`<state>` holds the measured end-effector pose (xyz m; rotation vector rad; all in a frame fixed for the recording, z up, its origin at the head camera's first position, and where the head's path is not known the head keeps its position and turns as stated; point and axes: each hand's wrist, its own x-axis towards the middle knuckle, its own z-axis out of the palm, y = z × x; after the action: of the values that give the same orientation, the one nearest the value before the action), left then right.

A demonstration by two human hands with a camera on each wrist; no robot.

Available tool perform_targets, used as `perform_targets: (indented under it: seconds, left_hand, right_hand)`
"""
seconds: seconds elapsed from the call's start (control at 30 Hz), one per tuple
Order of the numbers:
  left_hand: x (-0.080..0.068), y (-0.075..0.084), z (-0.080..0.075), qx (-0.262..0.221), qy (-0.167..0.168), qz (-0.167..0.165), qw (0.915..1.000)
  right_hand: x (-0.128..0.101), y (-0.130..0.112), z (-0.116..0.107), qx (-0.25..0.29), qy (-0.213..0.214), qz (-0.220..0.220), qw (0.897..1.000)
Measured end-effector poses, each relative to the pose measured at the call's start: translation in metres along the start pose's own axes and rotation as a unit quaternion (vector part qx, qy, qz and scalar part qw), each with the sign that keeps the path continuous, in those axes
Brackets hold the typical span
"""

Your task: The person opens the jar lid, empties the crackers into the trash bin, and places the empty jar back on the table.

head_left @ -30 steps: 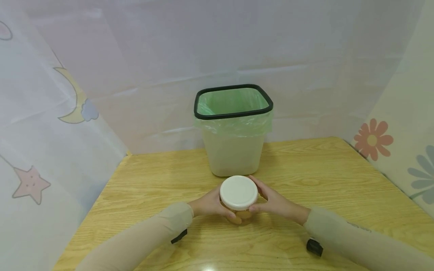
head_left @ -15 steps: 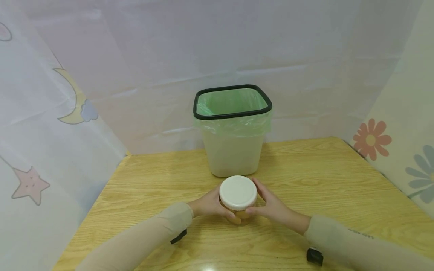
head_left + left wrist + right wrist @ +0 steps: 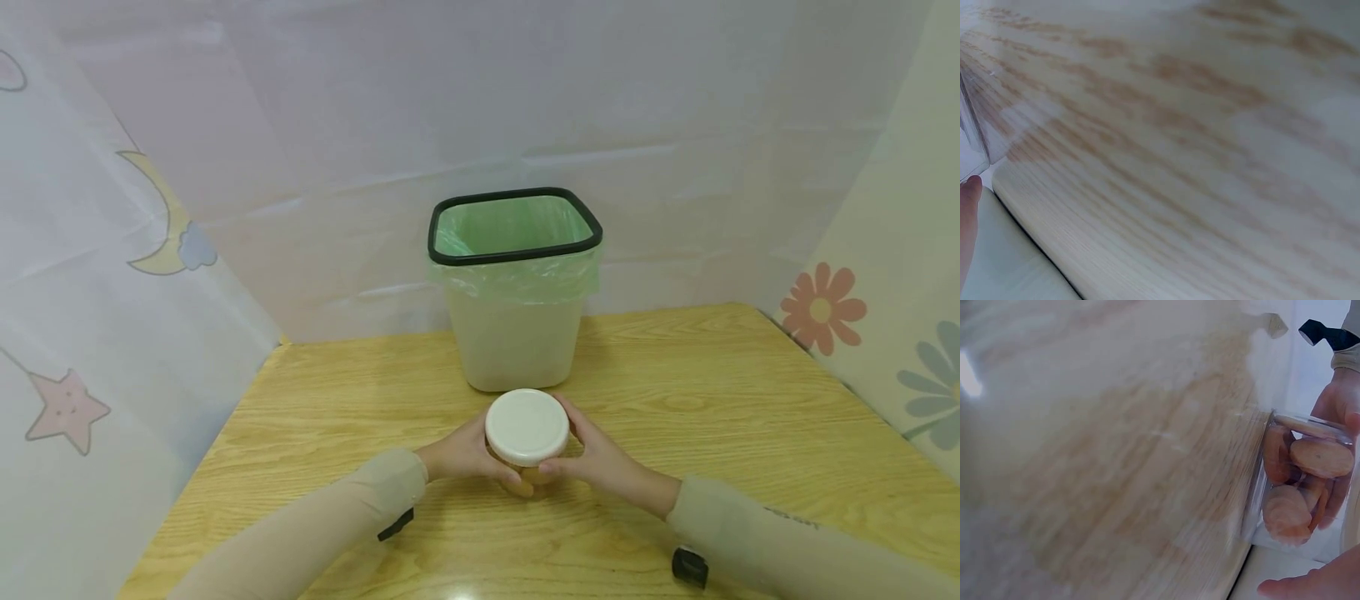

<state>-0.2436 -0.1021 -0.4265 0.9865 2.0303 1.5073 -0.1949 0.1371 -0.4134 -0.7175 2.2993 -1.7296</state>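
Observation:
A clear jar (image 3: 1309, 481) with a white lid (image 3: 527, 427) stands upright on the wooden table in front of the bin. Round brown biscuits (image 3: 1321, 457) show through its wall in the right wrist view. From the left side my left hand (image 3: 468, 454) grips the jar's body, thumb across the front. My right hand (image 3: 603, 457) holds the lid's right side, thumb at the front edge and fingers toward the back, partly hidden by the lid. In the left wrist view only a finger (image 3: 967, 209) and a strip of the jar (image 3: 972, 140) appear at the left edge.
Just behind the jar stands a white bin (image 3: 517, 342) with a black rim and a green liner (image 3: 517, 279). The wooden table (image 3: 337, 400) reaches back to a pale cloth backdrop (image 3: 337, 150). Printed cloth walls flank both sides.
My right thumb has slid slightly left along the front of the lid, and the right forearm has shifted a little. The left hand and jar stay almost in place.

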Motion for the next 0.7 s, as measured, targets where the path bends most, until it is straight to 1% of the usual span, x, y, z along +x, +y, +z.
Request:
perform_targets:
  seconds: [0.1,0.17,0.33,0.47,0.7]
  left_hand:
    - [0.000,0.000,0.000,-0.001,-0.002,-0.002,1.0000]
    - [-0.001,0.001,0.000,0.000,-0.001,-0.009,1.0000]
    - [-0.001,0.002,0.001,0.001,0.005,-0.016,0.9999]
    - [0.000,0.002,0.001,0.005,0.004,-0.017,0.9998]
    - [0.000,0.000,0.000,0.002,0.001,-0.014,0.9999]
  right_hand:
    - [0.001,0.002,-0.002,-0.007,-0.006,-0.020,1.000]
    - [0.002,0.002,-0.004,-0.012,-0.011,-0.032,0.999]
    - [0.003,0.004,-0.007,-0.010,-0.022,-0.048,0.999]
    - [0.005,0.005,-0.010,-0.005,-0.033,-0.053,0.998]
    - [0.008,0.007,-0.013,-0.012,-0.042,-0.040,0.998]
